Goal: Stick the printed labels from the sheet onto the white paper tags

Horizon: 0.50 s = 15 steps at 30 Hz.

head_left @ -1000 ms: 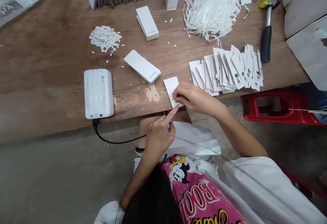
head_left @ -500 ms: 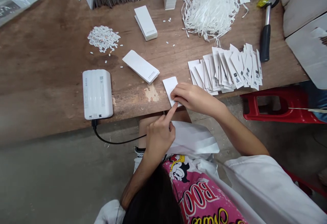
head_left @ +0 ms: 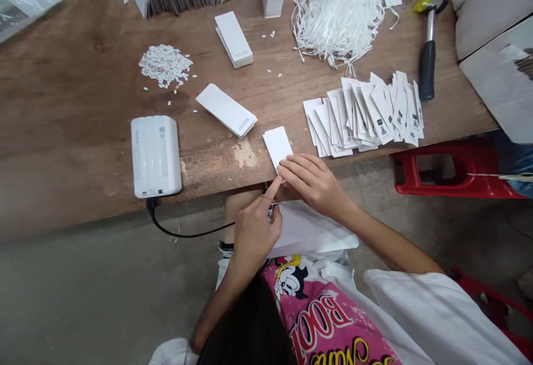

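- The white card [head_left: 276, 144] lies by the desk's [head_left: 208, 175] near edge, its lower part beneath the fingers; best kept flat.
- Left hand [head_left: 256, 226]: index outstretched to the card, others curled; light pressure should steady it.
- Right hand [head_left: 318, 185]: fingers extended, close together; whether they pinch anything, I cannot tell.

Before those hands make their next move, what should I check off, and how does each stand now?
1. Card lying on the table: ok.
2. Right hand resting fingers on it: ok.
3. Left hand with index fingertip at its near end: ok.
4. Heaped cards apart from this card: ok.
5. Hammer away from both hands: ok.
6. What lies beneath the right fingers: cannot tell.
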{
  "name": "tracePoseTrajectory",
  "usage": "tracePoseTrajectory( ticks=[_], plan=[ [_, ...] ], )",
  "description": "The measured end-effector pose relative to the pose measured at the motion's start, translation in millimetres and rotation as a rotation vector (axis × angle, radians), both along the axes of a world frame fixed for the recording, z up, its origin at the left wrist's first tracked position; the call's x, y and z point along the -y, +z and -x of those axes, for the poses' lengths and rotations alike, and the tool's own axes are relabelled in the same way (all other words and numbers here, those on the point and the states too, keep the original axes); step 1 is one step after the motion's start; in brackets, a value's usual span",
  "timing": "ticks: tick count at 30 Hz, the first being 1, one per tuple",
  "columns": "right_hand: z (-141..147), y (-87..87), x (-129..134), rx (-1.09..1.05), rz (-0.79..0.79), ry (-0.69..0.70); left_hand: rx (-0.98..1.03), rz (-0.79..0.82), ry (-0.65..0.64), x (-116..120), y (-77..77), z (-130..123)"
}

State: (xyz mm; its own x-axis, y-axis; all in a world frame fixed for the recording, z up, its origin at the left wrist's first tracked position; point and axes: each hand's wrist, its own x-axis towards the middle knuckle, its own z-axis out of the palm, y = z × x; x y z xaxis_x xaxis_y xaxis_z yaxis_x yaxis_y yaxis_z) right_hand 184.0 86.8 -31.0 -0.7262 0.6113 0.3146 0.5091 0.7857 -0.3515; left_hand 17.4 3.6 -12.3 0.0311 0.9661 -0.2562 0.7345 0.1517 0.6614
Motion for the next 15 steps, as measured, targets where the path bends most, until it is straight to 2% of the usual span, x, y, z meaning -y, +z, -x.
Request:
tracePoseTrajectory(
  ticks=[4,8,10,13,15],
  plan=[
    [-1.0,-7.1,1.1,-0.123,-0.081,-0.007,0.059,0.005,-0.008,7.1,3.3,-1.0],
    [-15.2,4.8,-8.6,-0.249,-0.197,-0.061,0.081,-0.066,0.049,10.9,7.2,-0.6],
    [-31.8,13.5,-18.7,-0.353,-0.394,-0.196,0.068,-0.092,0.082,12.0,8.9,0.2],
    [-66.4,21.8,-36.7,-0.474,-0.704,-0.487,0.072,-0.078,0.100,12.5,11.3,0.7],
    [-89.4,21.9,-43.8,-0.435,-0.718,-0.606,0.111,-0.055,0.101,12.4,12.9,0.7]
  ],
)
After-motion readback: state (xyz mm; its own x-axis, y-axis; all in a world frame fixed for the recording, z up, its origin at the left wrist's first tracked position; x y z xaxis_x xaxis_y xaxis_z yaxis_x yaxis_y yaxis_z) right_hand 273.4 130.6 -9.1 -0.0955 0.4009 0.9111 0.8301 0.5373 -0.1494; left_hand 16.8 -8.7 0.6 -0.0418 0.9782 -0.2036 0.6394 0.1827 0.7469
